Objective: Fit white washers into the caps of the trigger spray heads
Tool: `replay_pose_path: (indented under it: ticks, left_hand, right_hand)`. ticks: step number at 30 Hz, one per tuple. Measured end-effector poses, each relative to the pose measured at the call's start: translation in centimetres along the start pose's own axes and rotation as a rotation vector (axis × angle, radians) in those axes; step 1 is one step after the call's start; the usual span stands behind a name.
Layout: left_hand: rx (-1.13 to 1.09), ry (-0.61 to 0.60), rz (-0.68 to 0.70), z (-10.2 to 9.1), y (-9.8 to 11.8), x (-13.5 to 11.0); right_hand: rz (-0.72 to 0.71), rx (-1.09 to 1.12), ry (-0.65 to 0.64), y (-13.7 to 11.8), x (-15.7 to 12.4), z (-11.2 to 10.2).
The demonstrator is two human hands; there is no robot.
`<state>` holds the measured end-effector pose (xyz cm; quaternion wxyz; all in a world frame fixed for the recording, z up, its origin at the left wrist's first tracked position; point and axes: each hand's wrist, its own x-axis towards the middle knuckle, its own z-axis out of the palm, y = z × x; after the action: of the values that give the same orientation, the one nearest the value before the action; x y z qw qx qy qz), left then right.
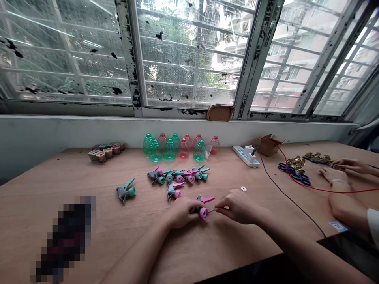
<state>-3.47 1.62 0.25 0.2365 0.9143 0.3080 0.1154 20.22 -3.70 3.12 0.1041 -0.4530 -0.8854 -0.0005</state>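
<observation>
Probably, the spray head [203, 209] weighs little: it looks like hard plastic, stiff all through apart from the pink lever [208, 199], which should give when squeezed. It sits just over the near part of the tabletop [231, 244], between my two hands. I have the fingers of my left hand [181, 213] curled closed around its grey body, the best place to hold, I judge, since the round pink collar [204, 213] may turn or slip. The fingers of my right hand [237, 206] pinch together on a thin rod [212, 210] pointing at that collar; whether its tip touches, I cannot tell. Such a slim rod calls for a light grip. I find no brand I can read; the small printed card [338, 227] off to my right is too tiny to make out.
</observation>
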Motion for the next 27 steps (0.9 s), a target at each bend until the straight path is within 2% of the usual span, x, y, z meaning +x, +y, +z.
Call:
replay_pose_path:
  ticks: [8,16,27]
  left_hand:
    - [-0.030,-0.001,-0.004,0.0,0.0,0.1]
    - [-0.061,0.042,-0.008,0.3,0.1,0.1]
    - [-0.082,0.052,-0.013,0.4,-0.1,0.1]
  right_hand:
    - [0.045,0.236,0.000,0.7,-0.5,0.7]
    - [0.155,0.381,0.155,-0.3,-1.0,3.2]
    - [0.205,0.638,0.221,-1.1,-1.0,4.3]
